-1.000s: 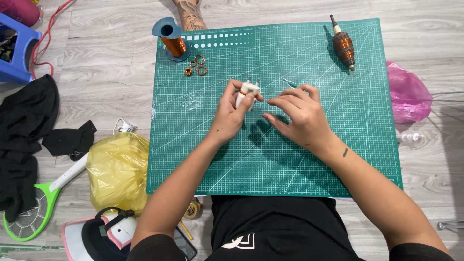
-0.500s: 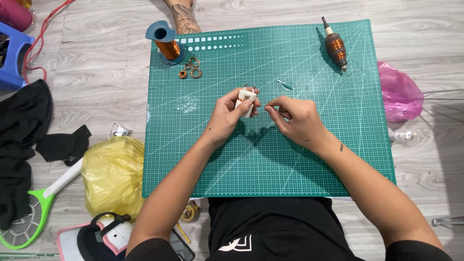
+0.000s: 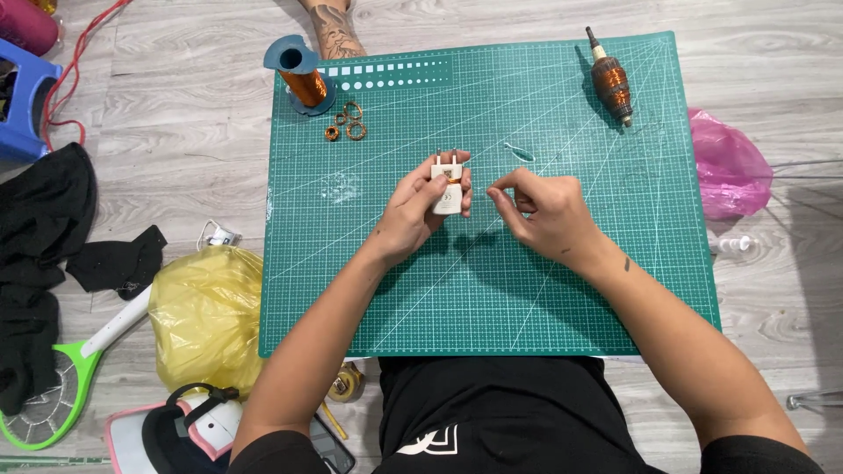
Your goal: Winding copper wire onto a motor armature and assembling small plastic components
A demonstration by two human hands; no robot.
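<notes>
My left hand holds a small white plug-like part with two metal pins upright over the middle of the green cutting mat. My right hand is just to its right, thumb and forefinger pinched together near the part; whether a fine wire lies between them is too small to tell. A small clear scrap lies on the mat just beyond my right hand.
A spool of copper wire on a blue holder, small copper coils and a motor armature sit at the mat's far edge. A tattooed foot, yellow bag, pink bag, green racket and black cloth lie around.
Both hands have lifted slightly and drawn together. The white part has turned upright in my left hand, and my right fingers have closed into a pinch beside it.
</notes>
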